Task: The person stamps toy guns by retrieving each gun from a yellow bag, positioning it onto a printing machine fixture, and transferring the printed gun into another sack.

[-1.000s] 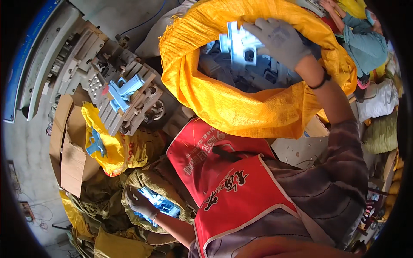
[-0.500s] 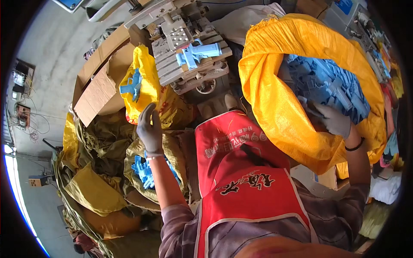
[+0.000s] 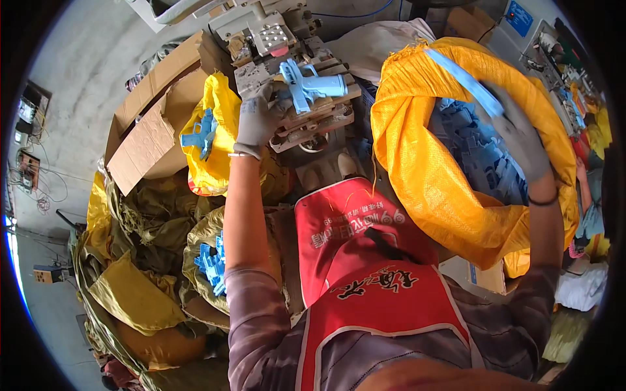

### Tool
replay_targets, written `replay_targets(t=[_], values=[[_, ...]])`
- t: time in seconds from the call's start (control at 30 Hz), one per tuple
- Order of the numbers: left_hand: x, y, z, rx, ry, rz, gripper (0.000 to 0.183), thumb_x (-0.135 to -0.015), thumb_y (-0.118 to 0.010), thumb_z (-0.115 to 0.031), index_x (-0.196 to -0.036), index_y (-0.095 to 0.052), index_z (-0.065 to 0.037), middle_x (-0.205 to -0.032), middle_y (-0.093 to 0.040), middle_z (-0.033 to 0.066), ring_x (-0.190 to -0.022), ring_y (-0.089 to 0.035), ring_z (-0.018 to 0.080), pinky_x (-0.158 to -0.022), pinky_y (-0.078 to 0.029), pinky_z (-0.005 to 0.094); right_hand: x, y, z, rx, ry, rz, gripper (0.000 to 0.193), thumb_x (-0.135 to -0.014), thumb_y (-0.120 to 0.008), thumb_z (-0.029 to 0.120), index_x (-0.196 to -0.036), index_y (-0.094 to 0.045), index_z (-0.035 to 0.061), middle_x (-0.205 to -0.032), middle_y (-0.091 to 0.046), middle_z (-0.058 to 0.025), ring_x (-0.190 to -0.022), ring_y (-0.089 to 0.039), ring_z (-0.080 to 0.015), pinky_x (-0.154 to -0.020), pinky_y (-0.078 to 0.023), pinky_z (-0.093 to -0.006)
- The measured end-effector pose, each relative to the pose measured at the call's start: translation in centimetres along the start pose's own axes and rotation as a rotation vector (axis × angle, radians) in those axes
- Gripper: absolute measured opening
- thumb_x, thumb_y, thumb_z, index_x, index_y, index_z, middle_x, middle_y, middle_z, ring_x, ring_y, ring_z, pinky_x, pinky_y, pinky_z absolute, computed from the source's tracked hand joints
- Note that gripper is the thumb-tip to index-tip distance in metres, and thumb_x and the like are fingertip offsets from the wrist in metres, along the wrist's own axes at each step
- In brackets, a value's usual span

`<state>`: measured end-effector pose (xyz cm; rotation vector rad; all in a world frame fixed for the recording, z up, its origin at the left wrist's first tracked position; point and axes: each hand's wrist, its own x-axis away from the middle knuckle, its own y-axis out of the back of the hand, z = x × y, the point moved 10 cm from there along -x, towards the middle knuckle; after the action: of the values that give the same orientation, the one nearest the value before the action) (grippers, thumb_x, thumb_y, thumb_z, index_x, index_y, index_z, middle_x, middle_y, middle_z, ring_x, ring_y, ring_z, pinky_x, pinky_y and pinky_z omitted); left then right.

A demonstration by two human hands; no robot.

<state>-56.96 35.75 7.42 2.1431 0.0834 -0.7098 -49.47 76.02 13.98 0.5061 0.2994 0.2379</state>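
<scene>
A light blue plastic toy pistol lies on the slatted metal bed of a machine in front of me. At its left end is my left hand, in a grey glove, with its fingertips close to the toy pistol; whether they grip it is unclear. My right hand, gloved too, is raised over a big yellow woven sack. It is shut on a long light blue plastic piece, which points up and to the left. Many blue plastic pieces fill the sack.
A yellow bag at the left carries another blue toy pistol. Behind it stands a cardboard box. An olive sack below holds more blue pieces. Crumpled green sacks lie at far left.
My left hand has moved up and right to the toy pistol on the machine. My right hand has risen out of the yellow sack with a long blue piece. The view has shifted slightly.
</scene>
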Motion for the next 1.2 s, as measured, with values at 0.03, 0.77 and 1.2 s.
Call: replay_targets(t=[0.03, 0.77, 1.2], values=[[0.4, 0.5, 0.0, -0.011, 0.007, -0.052, 0.031, -0.081, -0.068, -0.009, -0.111, -0.064, -0.003, -0.099, -0.069, 0.0127, -0.091, -0.067, 0.022, -0.081, -0.052, 0.0324, -2.0, -1.2, 0.8, 0.037, 0.054, 0.011, 0.046, -0.095, -0.05, 0.014, -0.138, -0.042, -0.002, -0.127, -0.053, -0.0103, -0.118, -0.051, -0.018, -0.102, -0.038, -0.0287], [47.0, 10.7, 10.9, -0.373, 1.118, -0.332, 0.032, -0.092, -0.06, -0.02, -0.118, -0.062, -0.002, -0.116, -0.066, 0.0152, -0.1, -0.065, 0.0283, -0.085, -0.05, 0.0359, -15.4, -20.6, 3.3, 0.834, 0.772, 0.265, 0.047, -0.087, -0.061, 0.017, -0.133, -0.054, 0.0236, -0.134, -0.051, -0.0075, -0.123, -0.046, -0.0298, -0.105, -0.038, -0.0396], [34.2, 6.4, 6.8, -0.328, 0.726, -0.327, 0.026, -0.095, -0.055, -0.014, -0.112, -0.066, 0.003, -0.11, -0.068, 0.0159, -0.098, -0.065, 0.0274, -0.086, -0.051, 0.0358, -4.3, -6.8, -10.7, 1.481, 0.164, 0.818, 0.035, -0.091, -0.055, 0.033, -0.114, -0.059, 0.0077, -0.109, -0.063, -0.0138, -0.102, -0.061, -0.0314, -0.087, -0.049, -0.039]])
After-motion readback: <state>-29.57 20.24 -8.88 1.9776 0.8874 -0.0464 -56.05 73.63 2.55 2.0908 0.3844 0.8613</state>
